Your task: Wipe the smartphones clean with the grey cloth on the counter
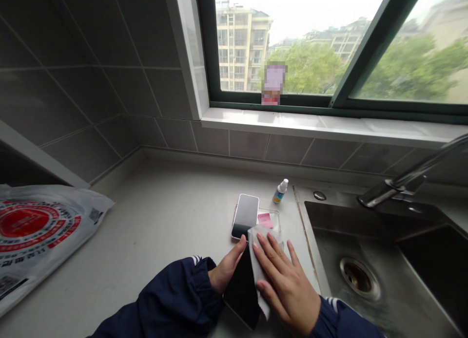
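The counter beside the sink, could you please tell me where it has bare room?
The broadest bare patch lies between the plastic bag and white-edged phone; a narrower strip runs between that phone and the tiled wall. It's crowded around the left hand and right hand, with the dark slab, wipe and pink slip.

Our left arm [171,299], covered in dark blue down to the wrist, comes in from the lower left and reaches up and to the right. Our left hand [225,269] is half curled, its left thumb [237,250] pointing up and away from us; the rest of it is mostly hidden, so we can't be sure how it bends. Our right arm [341,321] slants in from the lower right. Our right hand [288,282] lies palm down, fingers [269,252] stretched and slightly spread, the right thumb [268,294] apart below them.
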Demonstrator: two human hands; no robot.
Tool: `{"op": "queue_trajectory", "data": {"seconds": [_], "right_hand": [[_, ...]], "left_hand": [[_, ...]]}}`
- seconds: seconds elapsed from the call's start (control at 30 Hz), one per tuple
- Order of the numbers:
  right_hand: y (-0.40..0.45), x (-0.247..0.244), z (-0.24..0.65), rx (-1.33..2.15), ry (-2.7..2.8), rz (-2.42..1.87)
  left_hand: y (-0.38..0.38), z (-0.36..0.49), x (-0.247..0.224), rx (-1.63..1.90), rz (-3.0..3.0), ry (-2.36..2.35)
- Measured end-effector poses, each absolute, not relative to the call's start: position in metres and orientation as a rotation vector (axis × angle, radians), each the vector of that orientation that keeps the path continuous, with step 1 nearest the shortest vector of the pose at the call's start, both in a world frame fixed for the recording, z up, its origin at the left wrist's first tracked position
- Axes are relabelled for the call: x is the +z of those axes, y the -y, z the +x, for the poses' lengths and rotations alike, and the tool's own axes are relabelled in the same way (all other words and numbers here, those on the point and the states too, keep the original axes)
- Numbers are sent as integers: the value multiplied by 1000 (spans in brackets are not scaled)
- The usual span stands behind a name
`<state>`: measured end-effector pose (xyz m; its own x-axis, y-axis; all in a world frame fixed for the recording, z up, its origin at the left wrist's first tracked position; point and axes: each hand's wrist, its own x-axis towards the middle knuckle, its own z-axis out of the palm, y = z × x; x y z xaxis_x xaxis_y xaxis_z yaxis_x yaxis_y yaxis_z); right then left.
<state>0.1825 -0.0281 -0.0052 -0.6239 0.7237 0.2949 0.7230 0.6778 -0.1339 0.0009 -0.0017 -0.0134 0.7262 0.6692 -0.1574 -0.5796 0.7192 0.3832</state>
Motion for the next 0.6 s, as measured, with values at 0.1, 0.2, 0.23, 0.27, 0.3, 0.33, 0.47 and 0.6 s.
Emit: {"op": "queue_trajectory", "data": {"seconds": [0.1,0.2,0.23,0.27,0.3,0.33,0.47,0.6], "right_hand": [[36,2,176,44,2616,-1013],[41,5,170,29,2642,-917],[41,5,168,5,2658,-863],[41,5,167,-25,2671,-799],[41,4,166,-58,2677,-737],[41,4,165,-90,2677,-684],[38,7,162,-165,2646,-594],[39,9,159,-174,2633,-584]], "left_hand": [[1,-1,-11,645,290,-316],[1,-3,-9,660,220,-400],[0,-3,-8,669,208,-420],[0,-4,-6,675,204,-434],[-1,-5,-5,680,205,-443],[-2,-5,-4,675,210,-438],[-4,-7,-1,629,200,-365],[-4,-7,-1,611,181,-322]]}}
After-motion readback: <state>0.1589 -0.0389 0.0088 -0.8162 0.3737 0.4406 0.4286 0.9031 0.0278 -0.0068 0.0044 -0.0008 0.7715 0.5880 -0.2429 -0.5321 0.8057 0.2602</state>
